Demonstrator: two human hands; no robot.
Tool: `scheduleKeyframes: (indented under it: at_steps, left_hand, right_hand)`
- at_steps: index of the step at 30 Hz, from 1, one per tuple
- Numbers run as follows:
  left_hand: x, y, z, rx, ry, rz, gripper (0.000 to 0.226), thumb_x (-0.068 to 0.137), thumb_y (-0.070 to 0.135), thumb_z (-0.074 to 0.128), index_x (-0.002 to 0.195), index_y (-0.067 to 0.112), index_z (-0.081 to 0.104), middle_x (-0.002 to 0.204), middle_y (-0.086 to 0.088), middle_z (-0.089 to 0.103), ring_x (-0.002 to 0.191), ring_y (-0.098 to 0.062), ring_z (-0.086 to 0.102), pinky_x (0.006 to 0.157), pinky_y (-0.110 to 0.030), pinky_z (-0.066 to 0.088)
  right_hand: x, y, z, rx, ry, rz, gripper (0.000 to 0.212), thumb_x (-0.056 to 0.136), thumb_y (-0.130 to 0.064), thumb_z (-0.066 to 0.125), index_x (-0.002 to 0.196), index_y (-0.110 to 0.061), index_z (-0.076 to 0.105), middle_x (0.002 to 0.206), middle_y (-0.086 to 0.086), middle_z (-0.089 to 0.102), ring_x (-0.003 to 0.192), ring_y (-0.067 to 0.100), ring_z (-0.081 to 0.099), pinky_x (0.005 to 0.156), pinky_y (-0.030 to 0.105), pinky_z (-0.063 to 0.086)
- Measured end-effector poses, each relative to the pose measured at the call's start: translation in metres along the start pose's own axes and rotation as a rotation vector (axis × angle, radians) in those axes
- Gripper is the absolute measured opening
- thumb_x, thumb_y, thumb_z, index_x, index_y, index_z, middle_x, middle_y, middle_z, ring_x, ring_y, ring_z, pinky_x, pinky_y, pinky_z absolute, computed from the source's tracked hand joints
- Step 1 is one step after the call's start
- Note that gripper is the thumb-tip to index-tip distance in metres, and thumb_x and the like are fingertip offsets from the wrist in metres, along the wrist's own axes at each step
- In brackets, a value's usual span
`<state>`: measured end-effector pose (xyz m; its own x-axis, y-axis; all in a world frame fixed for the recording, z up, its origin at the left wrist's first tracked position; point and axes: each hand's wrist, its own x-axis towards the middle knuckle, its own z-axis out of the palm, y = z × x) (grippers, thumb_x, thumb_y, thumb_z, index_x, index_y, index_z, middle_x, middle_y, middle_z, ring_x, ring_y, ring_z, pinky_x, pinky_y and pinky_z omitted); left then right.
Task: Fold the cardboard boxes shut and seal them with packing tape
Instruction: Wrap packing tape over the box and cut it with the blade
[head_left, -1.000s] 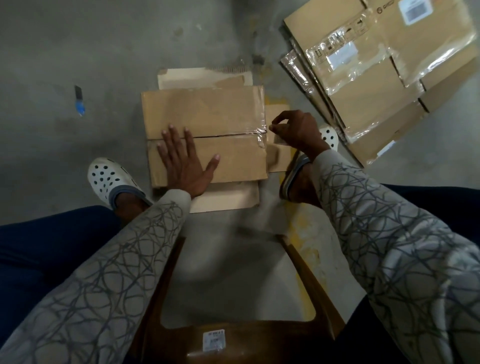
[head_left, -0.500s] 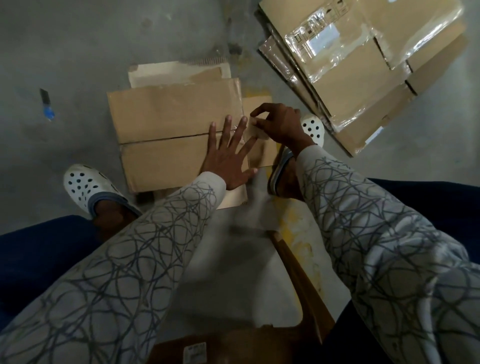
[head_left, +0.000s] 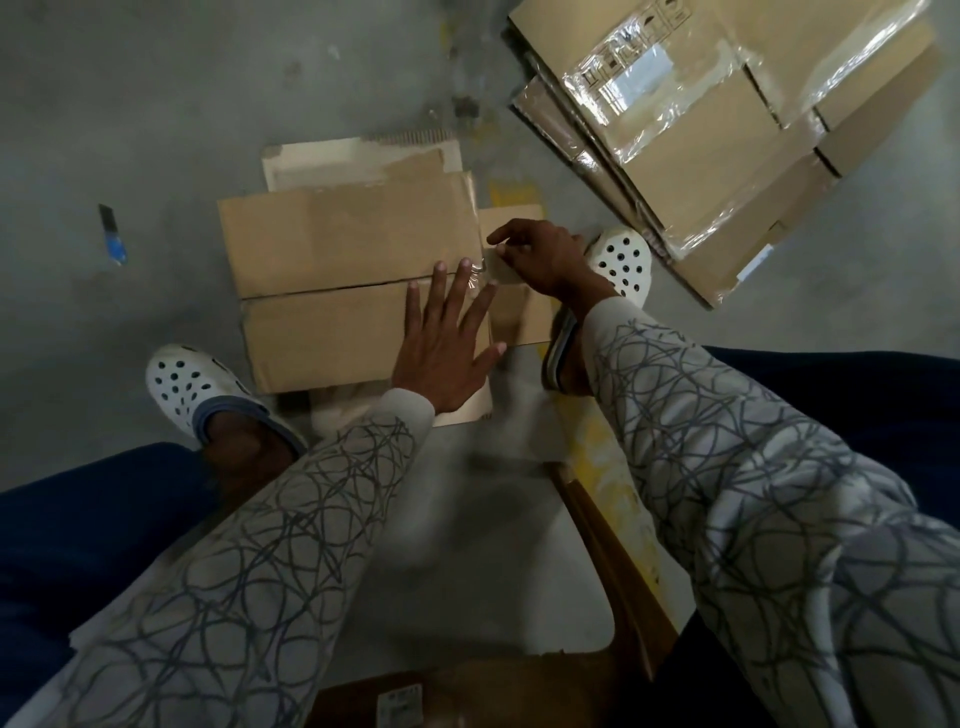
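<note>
A flat brown cardboard box (head_left: 358, 270) lies on the grey concrete floor (head_left: 156, 104) in the middle of the scene, its two long top flaps folded shut and meeting in a seam that runs left to right. The person's left hand (head_left: 447, 345) presses flat on the right end of the near flap. Its fingers (head_left: 435, 291) are straight and spread wide, with the tips reaching the seam. At the right end of the seam, the right hand (head_left: 540, 257) is curled, its fingers pinching a strip of clear packing tape (head_left: 477, 266) that shines at the box's right edge. How far the tape runs along the seam cannot be told.

Pale cardboard sheets stick out from under the box on its far side (head_left: 358, 158) and its near side. Both arms wear grey sleeves with a dark scribble pattern (head_left: 727, 441). A white perforated clog stands just left of the box's near corner (head_left: 192, 384), and a second one (head_left: 623, 260) sits just right of the right hand.

Far right, a stack of flattened cardboard boxes wrapped in clear plastic film (head_left: 701, 135) lies apart from the box. A small blue and dark tool (head_left: 111, 236) lies on the floor well to the left. The edge of a brown wooden seat (head_left: 608, 545) shows near the camera.
</note>
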<state>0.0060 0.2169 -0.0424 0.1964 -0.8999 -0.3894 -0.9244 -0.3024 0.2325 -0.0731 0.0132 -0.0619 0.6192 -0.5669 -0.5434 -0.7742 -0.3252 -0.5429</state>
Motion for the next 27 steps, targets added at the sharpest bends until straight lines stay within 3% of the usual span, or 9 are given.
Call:
scheduleKeyframes:
  at_steps: [5, 8, 13, 19, 23, 27]
  left_hand:
    - [-0.012, -0.006, 0.002, -0.064, -0.019, -0.026, 0.080, 0.099, 0.064, 0.024, 0.162, 0.021, 0.002, 0.169, -0.010, -0.011, 0.155, -0.032, -0.013, 0.122, -0.060, -0.004]
    - [-0.015, -0.014, -0.003, -0.109, -0.002, -0.056, 0.079, 0.098, 0.065, 0.023, 0.162, 0.021, 0.007, 0.169, -0.010, -0.007, 0.155, -0.032, -0.009, 0.123, -0.059, -0.002]
    - [-0.027, -0.043, -0.021, -0.209, 0.037, -0.170, 0.076, 0.099, 0.063, 0.024, 0.161, 0.021, 0.012, 0.169, -0.009, 0.000, 0.156, -0.030, -0.004, 0.125, -0.052, 0.000]
    - [-0.069, -0.121, -0.038, -0.218, 0.162, -0.346, 0.071, 0.098, 0.054, 0.024, 0.159, 0.017, 0.023, 0.166, -0.014, 0.018, 0.154, -0.032, 0.015, 0.124, -0.052, 0.012]
    - [-0.097, -0.186, -0.041, -0.238, 0.269, -0.491, 0.065, 0.100, 0.047, 0.046, 0.152, 0.011, 0.035, 0.158, -0.019, 0.033, 0.145, -0.038, 0.029, 0.121, -0.053, 0.019]
    - [-0.109, -0.266, -0.030, -0.257, 0.425, -0.626, 0.051, 0.096, 0.043, 0.053, 0.137, 0.014, 0.056, 0.141, -0.016, 0.054, 0.132, -0.037, 0.045, 0.111, -0.048, 0.032]
  right_hand:
    - [-0.002, -0.004, 0.002, -0.034, 0.019, -0.030, 0.036, 0.098, -0.044, 0.042, 0.122, -0.035, 0.068, 0.127, -0.004, 0.068, 0.122, 0.022, 0.059, 0.109, 0.053, 0.033]
    - [-0.005, -0.014, 0.003, -0.028, 0.140, -0.063, 0.034, 0.100, -0.043, 0.046, 0.126, -0.032, 0.065, 0.128, -0.002, 0.065, 0.125, 0.024, 0.053, 0.106, 0.051, 0.032]
    - [-0.021, -0.070, 0.016, -0.149, 0.378, -0.294, 0.038, 0.098, -0.048, 0.045, 0.124, -0.026, 0.063, 0.129, 0.000, 0.061, 0.123, 0.025, 0.050, 0.095, 0.043, 0.030]
    - [-0.046, -0.149, 0.071, -0.211, 0.260, -0.557, 0.034, 0.093, -0.040, 0.056, 0.122, -0.026, 0.066, 0.139, 0.000, 0.059, 0.127, 0.024, 0.051, 0.097, 0.046, 0.033]
    - [-0.042, -0.194, 0.098, -0.179, 0.241, -0.548, 0.037, 0.094, -0.045, 0.053, 0.124, -0.026, 0.066, 0.145, 0.000, 0.056, 0.130, 0.024, 0.049, 0.099, 0.045, 0.032]
    - [-0.016, -0.252, 0.135, -0.151, 0.216, -0.604, 0.038, 0.092, -0.041, 0.058, 0.126, -0.025, 0.066, 0.145, 0.002, 0.056, 0.130, 0.027, 0.049, 0.100, 0.045, 0.034]
